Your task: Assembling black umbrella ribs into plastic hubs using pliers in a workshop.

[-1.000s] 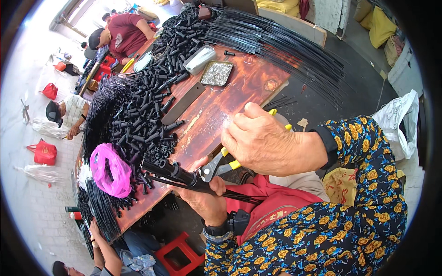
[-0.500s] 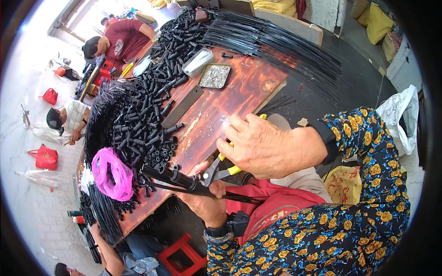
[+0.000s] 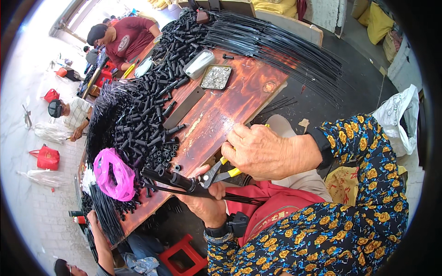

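My left hand (image 3: 207,210) is closed around a black tubular piece (image 3: 163,177) with a collar, its thin black rods (image 3: 244,198) trailing back over my lap. In my right hand (image 3: 274,152) is a pair of pliers (image 3: 234,172) with yellow handles. The metal jaws sit right at the collar, close to my left fingertips; what lies between them is too small to make out. A red cloth (image 3: 281,195) covers my lap under the rods.
Heaps of black plastic tubes (image 3: 138,122) cover the wooden table (image 3: 253,85). On it lie a tray of small metal bits (image 3: 214,88), a flat metal bar (image 3: 184,109), a pink bag (image 3: 98,177) and long black rods (image 3: 276,41). A red stool (image 3: 199,263) stands below. Several co-workers sit around.
My hands, the pliers and the black piece keep nearly the same pose, with the right hand slightly lower. The co-worker in dark red at the far left has raised their head.
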Action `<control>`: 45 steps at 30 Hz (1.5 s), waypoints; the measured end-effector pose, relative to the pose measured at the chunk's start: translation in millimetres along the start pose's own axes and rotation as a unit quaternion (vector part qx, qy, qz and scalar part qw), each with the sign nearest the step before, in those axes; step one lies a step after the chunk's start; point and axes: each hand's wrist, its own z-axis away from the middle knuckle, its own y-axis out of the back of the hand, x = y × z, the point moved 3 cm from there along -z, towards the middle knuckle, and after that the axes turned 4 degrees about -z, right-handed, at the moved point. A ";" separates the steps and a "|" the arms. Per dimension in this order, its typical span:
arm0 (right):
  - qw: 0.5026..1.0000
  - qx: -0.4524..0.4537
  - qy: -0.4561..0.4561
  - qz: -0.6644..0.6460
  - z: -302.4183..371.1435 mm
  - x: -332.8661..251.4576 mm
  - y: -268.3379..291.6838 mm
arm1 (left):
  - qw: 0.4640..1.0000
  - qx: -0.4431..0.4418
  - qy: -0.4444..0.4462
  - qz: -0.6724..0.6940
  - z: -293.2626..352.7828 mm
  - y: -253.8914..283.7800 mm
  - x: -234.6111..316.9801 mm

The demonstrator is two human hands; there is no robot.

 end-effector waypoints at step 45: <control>0.977 -0.175 0.113 -0.046 -12.7 10.3 40.5 | 0.999 -0.038 0.012 -0.027 8.0 -4.6 -2.0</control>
